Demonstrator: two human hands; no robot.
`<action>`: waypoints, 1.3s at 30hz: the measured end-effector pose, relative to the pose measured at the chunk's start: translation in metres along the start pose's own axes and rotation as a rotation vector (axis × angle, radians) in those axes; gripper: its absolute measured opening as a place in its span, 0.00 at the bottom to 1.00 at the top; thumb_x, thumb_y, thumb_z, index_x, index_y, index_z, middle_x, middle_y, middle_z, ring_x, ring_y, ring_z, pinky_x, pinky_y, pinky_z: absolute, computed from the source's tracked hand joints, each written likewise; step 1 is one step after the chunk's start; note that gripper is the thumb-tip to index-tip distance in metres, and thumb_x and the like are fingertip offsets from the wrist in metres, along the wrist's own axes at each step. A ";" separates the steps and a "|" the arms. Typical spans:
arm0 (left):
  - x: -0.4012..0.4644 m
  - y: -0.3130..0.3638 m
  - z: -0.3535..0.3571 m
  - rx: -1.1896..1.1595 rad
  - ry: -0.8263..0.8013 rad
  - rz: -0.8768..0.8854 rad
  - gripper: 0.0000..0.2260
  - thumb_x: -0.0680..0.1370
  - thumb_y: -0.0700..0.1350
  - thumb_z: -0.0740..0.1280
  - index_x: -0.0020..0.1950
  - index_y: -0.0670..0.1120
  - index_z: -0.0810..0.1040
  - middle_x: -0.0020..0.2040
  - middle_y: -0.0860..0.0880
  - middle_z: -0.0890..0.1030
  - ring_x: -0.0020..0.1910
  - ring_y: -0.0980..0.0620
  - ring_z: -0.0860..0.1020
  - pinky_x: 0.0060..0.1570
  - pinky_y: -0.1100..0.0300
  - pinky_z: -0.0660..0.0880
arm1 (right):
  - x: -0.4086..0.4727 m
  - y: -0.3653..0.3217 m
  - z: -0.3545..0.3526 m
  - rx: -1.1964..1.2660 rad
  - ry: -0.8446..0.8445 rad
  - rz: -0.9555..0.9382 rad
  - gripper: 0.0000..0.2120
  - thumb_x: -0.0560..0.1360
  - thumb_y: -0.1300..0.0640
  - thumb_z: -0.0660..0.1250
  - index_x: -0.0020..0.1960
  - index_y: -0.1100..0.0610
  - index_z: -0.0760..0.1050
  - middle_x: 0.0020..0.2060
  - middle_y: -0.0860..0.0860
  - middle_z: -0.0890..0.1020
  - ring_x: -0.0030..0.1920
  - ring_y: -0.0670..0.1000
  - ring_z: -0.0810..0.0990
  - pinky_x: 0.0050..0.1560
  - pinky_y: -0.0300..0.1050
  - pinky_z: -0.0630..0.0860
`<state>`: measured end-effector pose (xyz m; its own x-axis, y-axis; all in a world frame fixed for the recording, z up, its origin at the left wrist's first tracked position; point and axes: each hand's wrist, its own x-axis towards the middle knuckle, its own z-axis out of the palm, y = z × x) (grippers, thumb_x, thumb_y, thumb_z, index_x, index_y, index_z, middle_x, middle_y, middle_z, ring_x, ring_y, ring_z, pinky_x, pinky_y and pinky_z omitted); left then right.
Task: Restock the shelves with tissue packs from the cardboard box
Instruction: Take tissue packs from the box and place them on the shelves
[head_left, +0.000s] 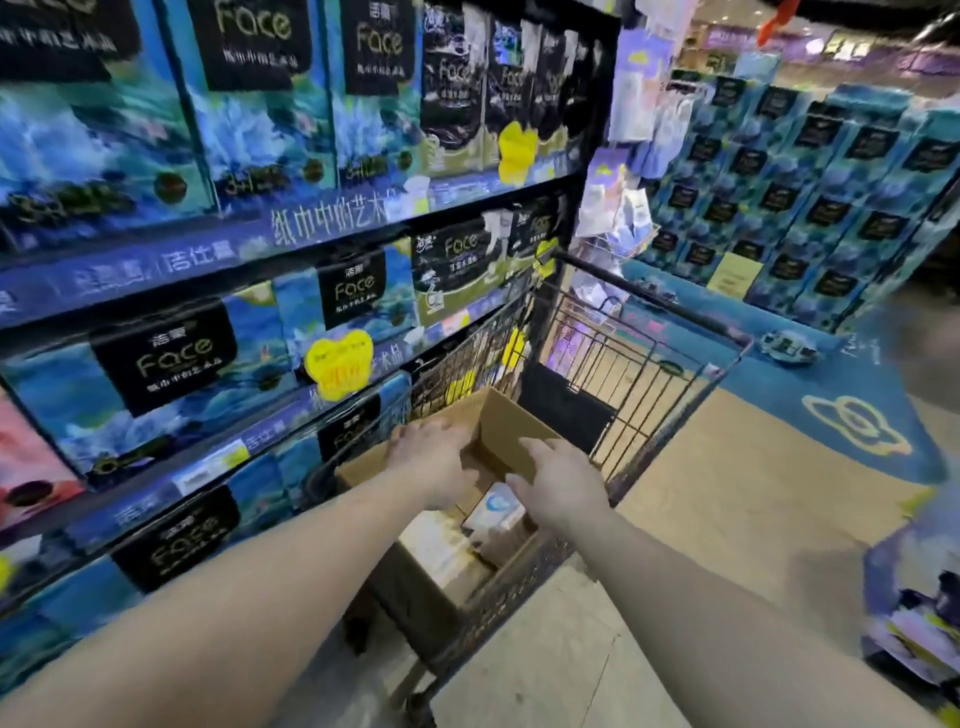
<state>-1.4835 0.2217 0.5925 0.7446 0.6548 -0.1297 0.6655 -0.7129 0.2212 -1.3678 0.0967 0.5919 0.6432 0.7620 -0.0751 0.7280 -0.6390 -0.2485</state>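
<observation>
Both the left hand (434, 457) and right hand (558, 480) are reaching, fingers spread and holding nothing, over the cardboard box (498, 421), tissue packs (493, 506) lying at its 6 o'clock

The cardboard box (498, 431) interior is partly hidden by both hands; a white-and-blue tissue pack (496, 512) is only partly seen between them. At nine o'clock, shelf (322, 234) packs are cut off. At four o'clock, purple goods (914, 613) are blurred.

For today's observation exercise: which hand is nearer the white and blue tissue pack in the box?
Right. The right hand hovers just right of the tissue pack, nearly over it; the left hand is farther up-left, over the cardboard box.
</observation>
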 end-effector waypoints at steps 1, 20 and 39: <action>0.014 -0.003 0.002 0.002 0.006 0.006 0.27 0.75 0.61 0.64 0.72 0.55 0.65 0.72 0.48 0.67 0.69 0.43 0.66 0.68 0.44 0.63 | 0.015 0.000 0.003 -0.013 -0.009 -0.007 0.27 0.77 0.41 0.63 0.74 0.45 0.62 0.69 0.51 0.70 0.69 0.55 0.68 0.68 0.55 0.69; 0.140 -0.030 0.110 -0.179 -0.239 -0.433 0.31 0.77 0.58 0.63 0.77 0.56 0.56 0.74 0.47 0.64 0.70 0.41 0.66 0.69 0.47 0.64 | 0.219 0.059 0.107 -0.147 -0.497 -0.245 0.32 0.76 0.45 0.66 0.75 0.49 0.58 0.66 0.54 0.71 0.65 0.56 0.72 0.60 0.51 0.73; 0.226 0.032 0.295 -0.562 -0.429 -0.778 0.25 0.75 0.56 0.66 0.71 0.55 0.66 0.65 0.47 0.75 0.59 0.45 0.76 0.55 0.50 0.76 | 0.350 0.183 0.244 -0.190 -0.938 -0.332 0.33 0.77 0.54 0.65 0.76 0.44 0.54 0.67 0.56 0.70 0.63 0.57 0.74 0.62 0.49 0.71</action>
<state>-1.2785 0.2727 0.2852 0.1509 0.6603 -0.7356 0.9299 0.1577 0.3324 -1.0675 0.2720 0.2848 0.0151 0.6269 -0.7790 0.9144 -0.3239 -0.2430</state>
